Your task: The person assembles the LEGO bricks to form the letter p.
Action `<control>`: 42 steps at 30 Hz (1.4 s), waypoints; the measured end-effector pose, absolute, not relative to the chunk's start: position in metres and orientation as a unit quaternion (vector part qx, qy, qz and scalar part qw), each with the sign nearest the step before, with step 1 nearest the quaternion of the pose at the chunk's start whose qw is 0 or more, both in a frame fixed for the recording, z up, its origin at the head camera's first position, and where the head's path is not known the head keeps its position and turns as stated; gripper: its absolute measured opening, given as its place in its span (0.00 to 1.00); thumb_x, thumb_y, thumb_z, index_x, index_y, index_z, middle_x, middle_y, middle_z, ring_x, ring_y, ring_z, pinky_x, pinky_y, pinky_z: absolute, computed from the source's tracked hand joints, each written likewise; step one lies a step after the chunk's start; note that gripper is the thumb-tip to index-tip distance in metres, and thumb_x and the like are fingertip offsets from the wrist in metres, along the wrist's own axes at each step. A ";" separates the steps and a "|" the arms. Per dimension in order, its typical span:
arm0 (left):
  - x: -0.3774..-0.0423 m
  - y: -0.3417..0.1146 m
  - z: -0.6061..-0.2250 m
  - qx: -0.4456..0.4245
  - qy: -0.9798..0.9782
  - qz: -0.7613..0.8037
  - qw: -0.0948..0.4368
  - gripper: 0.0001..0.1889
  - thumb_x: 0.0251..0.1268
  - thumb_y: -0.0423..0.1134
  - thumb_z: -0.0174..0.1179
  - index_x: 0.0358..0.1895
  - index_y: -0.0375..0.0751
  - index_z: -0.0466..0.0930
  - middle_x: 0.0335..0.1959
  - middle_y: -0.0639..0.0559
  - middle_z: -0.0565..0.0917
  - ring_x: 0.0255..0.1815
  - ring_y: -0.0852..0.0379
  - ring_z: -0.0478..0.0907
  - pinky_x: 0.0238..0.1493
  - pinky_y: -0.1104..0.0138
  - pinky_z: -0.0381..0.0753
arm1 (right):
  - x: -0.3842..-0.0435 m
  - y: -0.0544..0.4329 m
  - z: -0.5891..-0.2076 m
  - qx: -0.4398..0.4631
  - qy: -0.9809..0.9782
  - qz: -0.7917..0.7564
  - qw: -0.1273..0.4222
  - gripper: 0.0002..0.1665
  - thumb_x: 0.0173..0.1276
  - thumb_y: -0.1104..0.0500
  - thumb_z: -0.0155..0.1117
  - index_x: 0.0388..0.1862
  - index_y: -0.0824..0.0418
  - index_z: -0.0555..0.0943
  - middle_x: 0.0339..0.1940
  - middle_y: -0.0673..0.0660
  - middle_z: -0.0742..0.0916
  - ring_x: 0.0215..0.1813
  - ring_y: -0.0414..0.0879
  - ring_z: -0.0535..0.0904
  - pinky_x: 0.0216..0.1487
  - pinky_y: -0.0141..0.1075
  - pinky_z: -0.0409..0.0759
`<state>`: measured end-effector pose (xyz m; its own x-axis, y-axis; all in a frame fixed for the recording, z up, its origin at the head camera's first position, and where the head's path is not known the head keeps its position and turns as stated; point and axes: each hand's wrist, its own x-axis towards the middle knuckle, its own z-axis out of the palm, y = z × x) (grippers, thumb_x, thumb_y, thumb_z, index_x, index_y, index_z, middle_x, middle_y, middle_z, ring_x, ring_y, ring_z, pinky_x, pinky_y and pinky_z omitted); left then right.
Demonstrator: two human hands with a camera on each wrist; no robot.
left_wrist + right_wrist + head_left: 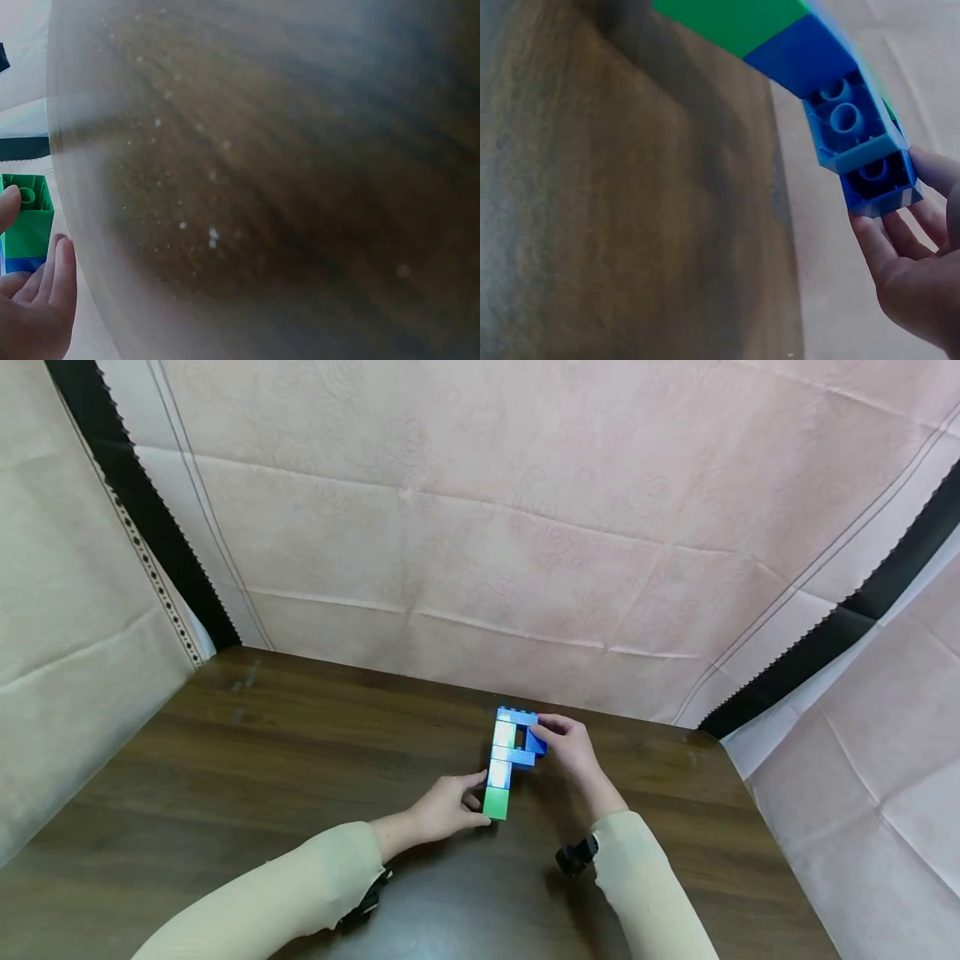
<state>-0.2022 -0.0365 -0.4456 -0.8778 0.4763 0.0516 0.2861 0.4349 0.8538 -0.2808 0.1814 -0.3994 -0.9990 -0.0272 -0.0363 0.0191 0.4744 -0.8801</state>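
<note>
A build of blue and green toy building bricks (499, 774), joined in a shape like a letter P, is held up in both hands over the table. My left hand (444, 808) grips its lower end, thumb and fingers at the sides of the green end brick (28, 234). That brick's hollow underside faces the left wrist camera. On the other side, my right hand (568, 747) pinches a dark blue brick (885, 201) between thumb and fingers. This brick sits at the loop of the P, beside lighter blue bricks (847, 124) whose hollow undersides show in the right wrist view.
The dark brown wooden table (337, 735) spreads beneath the hands. Behind it hangs a pale pink cloth wall (480, 552), with more cloth at the left and right sides. Black strips (150, 510) run along the corners. A black wrist device (576, 857) is at the right sleeve.
</note>
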 end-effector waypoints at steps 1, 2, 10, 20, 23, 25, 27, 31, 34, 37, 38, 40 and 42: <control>-0.202 -0.036 -0.446 0.226 0.843 0.480 0.089 0.35 0.54 0.35 0.67 0.65 0.29 0.63 0.57 0.35 0.76 0.43 0.52 0.82 0.39 0.67 0.83 | -0.282 0.182 -0.402 0.003 0.858 -0.513 0.025 0.23 0.67 0.53 0.60 0.58 0.61 0.76 0.58 0.62 0.79 0.56 0.53 0.74 0.60 0.44 0.74; -0.202 -0.036 -0.446 0.226 0.844 0.481 0.079 0.35 0.53 0.35 0.68 0.64 0.28 0.65 0.56 0.35 0.77 0.43 0.52 0.82 0.39 0.67 0.83 | -0.283 0.183 -0.405 0.008 0.857 -0.515 0.026 0.23 0.67 0.53 0.60 0.58 0.61 0.76 0.58 0.62 0.79 0.56 0.53 0.73 0.60 0.44 0.74; -0.204 -0.036 -0.447 0.205 0.850 0.478 0.083 0.31 0.50 0.35 0.70 0.59 0.28 0.71 0.53 0.37 0.79 0.42 0.53 0.82 0.42 0.64 0.83 | -0.290 0.182 -0.424 0.029 0.857 -0.513 0.039 0.23 0.67 0.52 0.60 0.58 0.59 0.77 0.60 0.61 0.79 0.60 0.55 0.73 0.62 0.47 0.72; -0.205 -0.034 -0.454 0.188 0.867 0.452 0.096 0.31 0.50 0.37 0.70 0.58 0.29 0.72 0.53 0.38 0.79 0.42 0.54 0.81 0.45 0.63 0.82 | -0.291 0.177 -0.435 0.024 0.861 -0.505 0.050 0.21 0.68 0.54 0.59 0.58 0.60 0.77 0.59 0.63 0.79 0.60 0.56 0.73 0.62 0.48 0.72; -0.206 -0.034 -0.456 0.192 0.868 0.448 0.094 0.31 0.49 0.38 0.71 0.57 0.29 0.72 0.51 0.39 0.80 0.40 0.55 0.81 0.44 0.63 0.82 | -0.291 0.177 -0.437 0.021 0.864 -0.500 0.052 0.21 0.68 0.55 0.59 0.58 0.61 0.77 0.59 0.63 0.79 0.60 0.57 0.73 0.63 0.49 0.71; -0.207 -0.034 -0.456 0.192 0.868 0.449 0.095 0.31 0.49 0.38 0.71 0.57 0.29 0.72 0.50 0.40 0.80 0.40 0.55 0.81 0.44 0.64 0.82 | -0.291 0.177 -0.439 0.021 0.865 -0.498 0.054 0.21 0.68 0.55 0.59 0.58 0.61 0.77 0.60 0.63 0.79 0.61 0.57 0.73 0.63 0.49 0.71; -0.207 -0.034 -0.457 0.191 0.866 0.452 0.098 0.30 0.49 0.38 0.71 0.57 0.30 0.72 0.50 0.40 0.80 0.40 0.56 0.81 0.44 0.64 0.82 | -0.291 0.177 -0.440 0.022 0.866 -0.496 0.055 0.21 0.68 0.55 0.59 0.58 0.61 0.77 0.60 0.63 0.79 0.61 0.57 0.72 0.63 0.49 0.70; -0.207 -0.033 -0.458 0.192 0.863 0.458 0.097 0.30 0.50 0.38 0.71 0.56 0.29 0.72 0.49 0.40 0.81 0.40 0.55 0.81 0.44 0.63 0.82 | -0.292 0.179 -0.442 0.025 0.869 -0.490 0.059 0.21 0.68 0.55 0.59 0.58 0.60 0.77 0.60 0.63 0.79 0.60 0.56 0.73 0.62 0.49 0.71; -0.208 -0.033 -0.459 0.199 0.860 0.461 0.089 0.30 0.49 0.38 0.71 0.56 0.28 0.73 0.48 0.39 0.81 0.39 0.54 0.81 0.43 0.63 0.82 | -0.291 0.180 -0.444 0.023 0.872 -0.484 0.065 0.20 0.68 0.56 0.58 0.58 0.60 0.77 0.60 0.63 0.78 0.58 0.56 0.74 0.61 0.48 0.73; -0.208 -0.033 -0.460 0.200 0.859 0.463 0.087 0.30 0.49 0.38 0.71 0.56 0.28 0.73 0.48 0.39 0.81 0.39 0.54 0.81 0.43 0.63 0.82 | -0.292 0.180 -0.446 0.022 0.874 -0.481 0.071 0.20 0.69 0.57 0.57 0.58 0.60 0.77 0.60 0.63 0.78 0.58 0.56 0.75 0.60 0.47 0.75; -0.208 -0.033 -0.460 0.200 0.859 0.463 0.087 0.30 0.49 0.38 0.71 0.56 0.28 0.73 0.48 0.39 0.81 0.39 0.54 0.81 0.43 0.63 0.82 | -0.292 0.180 -0.447 0.020 0.874 -0.480 0.073 0.20 0.69 0.57 0.57 0.58 0.60 0.76 0.61 0.63 0.78 0.58 0.56 0.75 0.60 0.47 0.75; -0.209 -0.034 -0.461 0.197 0.859 0.463 0.091 0.30 0.49 0.38 0.71 0.56 0.28 0.73 0.49 0.39 0.81 0.39 0.55 0.81 0.43 0.63 0.82 | -0.292 0.181 -0.448 0.017 0.874 -0.480 0.076 0.20 0.69 0.57 0.57 0.59 0.61 0.76 0.61 0.64 0.78 0.58 0.56 0.75 0.60 0.48 0.75; -0.209 -0.034 -0.461 0.195 0.860 0.462 0.095 0.30 0.49 0.38 0.71 0.56 0.29 0.73 0.49 0.39 0.81 0.39 0.55 0.81 0.43 0.63 0.82 | -0.292 0.181 -0.448 0.015 0.874 -0.480 0.077 0.20 0.69 0.57 0.56 0.59 0.60 0.76 0.61 0.64 0.77 0.58 0.56 0.75 0.60 0.48 0.74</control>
<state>-0.2089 -0.0339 -0.4615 -0.9057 0.4236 0.0170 0.2481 0.4971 0.8315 -0.2922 0.1814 -0.4482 -0.9877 -0.0474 -0.1491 0.1004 0.5394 -0.8360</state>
